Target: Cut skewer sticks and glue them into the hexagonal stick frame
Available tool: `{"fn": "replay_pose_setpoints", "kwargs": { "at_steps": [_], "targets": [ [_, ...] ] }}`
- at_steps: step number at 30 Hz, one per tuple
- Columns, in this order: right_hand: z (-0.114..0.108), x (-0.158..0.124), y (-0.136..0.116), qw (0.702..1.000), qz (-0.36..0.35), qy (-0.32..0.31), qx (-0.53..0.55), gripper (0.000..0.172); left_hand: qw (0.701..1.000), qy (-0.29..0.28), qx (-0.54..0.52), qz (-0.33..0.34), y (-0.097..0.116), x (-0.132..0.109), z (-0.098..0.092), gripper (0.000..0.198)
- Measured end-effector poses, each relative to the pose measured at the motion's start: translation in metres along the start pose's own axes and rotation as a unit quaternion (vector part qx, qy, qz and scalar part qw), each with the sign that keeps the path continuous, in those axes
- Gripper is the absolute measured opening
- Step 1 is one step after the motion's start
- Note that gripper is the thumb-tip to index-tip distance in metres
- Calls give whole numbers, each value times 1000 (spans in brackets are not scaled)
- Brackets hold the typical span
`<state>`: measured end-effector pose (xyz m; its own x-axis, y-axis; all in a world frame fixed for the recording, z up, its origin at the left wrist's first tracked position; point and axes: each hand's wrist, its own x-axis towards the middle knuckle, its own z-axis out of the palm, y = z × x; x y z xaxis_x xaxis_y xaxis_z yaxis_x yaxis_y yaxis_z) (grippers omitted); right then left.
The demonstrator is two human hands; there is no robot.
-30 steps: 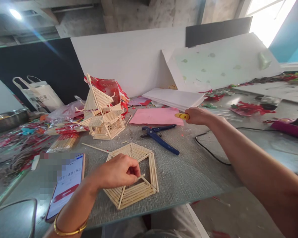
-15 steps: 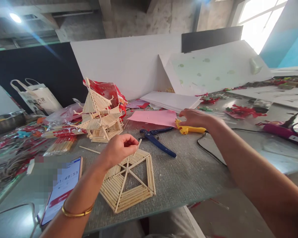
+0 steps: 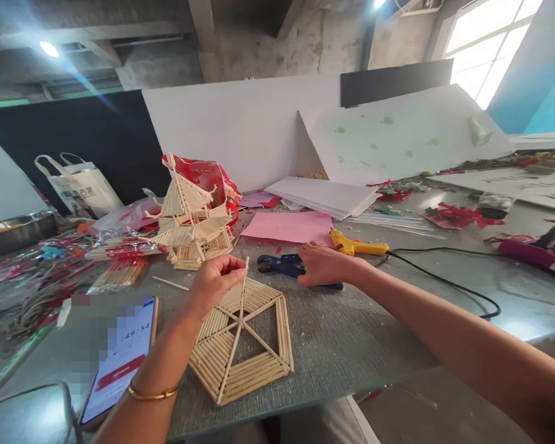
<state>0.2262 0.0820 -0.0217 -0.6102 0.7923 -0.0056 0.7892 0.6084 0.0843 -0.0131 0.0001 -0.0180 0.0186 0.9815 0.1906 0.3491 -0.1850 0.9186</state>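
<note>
- Head view: the left hand is raised just above the grey tabletop, thumb and fingertips pinched together on a thin wooden stick.
- Only the stick's upper end shows clear of the fingers. It points up and away, over the far corner of the hexagonal stick frame.
- That frame lies flat on the tabletop near its front edge, directly below and in front of the left hand. Its rim is built of rows of sticks, and thin spokes cross its open middle.
- A gold bangle sits on the left wrist.
- The right hand is palm down on the blue cutters, which lie beyond the frame. It covers their handles, with the head poking out to its left. Whether the fingers have closed around the handles cannot be told.
- The two hands are apart, with the far corner of the frame between them.
- A yellow glue gun lies just behind the right hand, and its black cable trails off to the right.
- A pink paper sheet lies behind the cutters, with a stack of white sheets beyond it.
- A stick pagoda model stands tilted behind the left hand, and a single loose stick lies on the tabletop in front of it.
- A phone showing a timer lies left of the frame.
</note>
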Motion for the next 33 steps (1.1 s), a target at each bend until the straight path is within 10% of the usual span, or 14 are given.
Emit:
{"fn": "replay_pose_setpoints", "kwargs": {
  "at_steps": [11, 33],
  "targets": [
    [0, 4, -5, 990, 60, 102, 83, 29, 985, 109, 114, 66, -12, 4, -1, 17],
    [-7, -12, -35, 981, -15, 85, 175, 29, 944, 208, 227, 121, -14, 1, 6, 14]
  ]
}}
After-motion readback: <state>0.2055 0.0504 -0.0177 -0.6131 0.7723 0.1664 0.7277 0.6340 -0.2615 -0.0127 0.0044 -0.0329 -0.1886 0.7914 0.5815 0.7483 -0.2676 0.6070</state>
